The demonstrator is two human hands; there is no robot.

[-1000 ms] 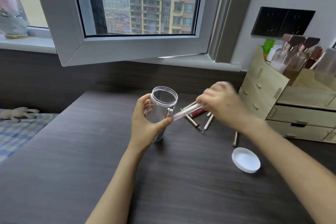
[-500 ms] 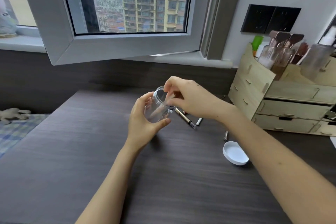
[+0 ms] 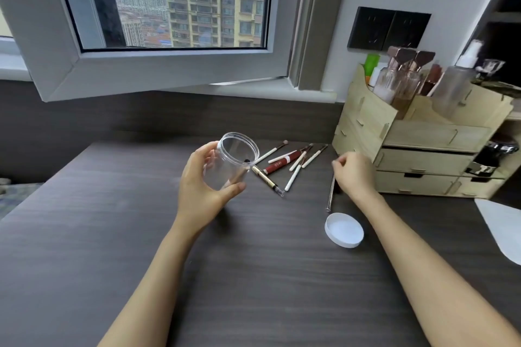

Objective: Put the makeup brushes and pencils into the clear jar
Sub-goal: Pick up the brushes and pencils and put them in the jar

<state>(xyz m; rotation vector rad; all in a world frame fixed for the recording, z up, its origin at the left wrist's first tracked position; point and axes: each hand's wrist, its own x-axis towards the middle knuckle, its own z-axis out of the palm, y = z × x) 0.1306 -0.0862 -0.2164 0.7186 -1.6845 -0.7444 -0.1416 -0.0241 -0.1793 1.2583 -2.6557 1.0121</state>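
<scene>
My left hand [image 3: 203, 189] grips the clear jar [image 3: 229, 163], tilted with its mouth toward the upper right; a brush with a dark tip lies inside it. Several white-handled brushes [image 3: 294, 175] and a red tube [image 3: 279, 165] lie scattered on the dark desk just right of the jar, with a gold pencil [image 3: 266, 179] beside them. My right hand [image 3: 353, 175] hovers over the top end of a thin silver pencil [image 3: 329, 196], fingers curled, holding nothing I can see.
The jar's white lid [image 3: 344, 229] lies upside down near my right forearm. A wooden drawer organizer [image 3: 423, 149] with bottles stands at the right. An open window sash [image 3: 158, 70] overhangs the desk's back edge. A white sheet [image 3: 504, 225] lies at far right.
My right hand put a brush into the jar, let go, and moved right to the silver pencil. The left hand kept the jar and tilted it.
</scene>
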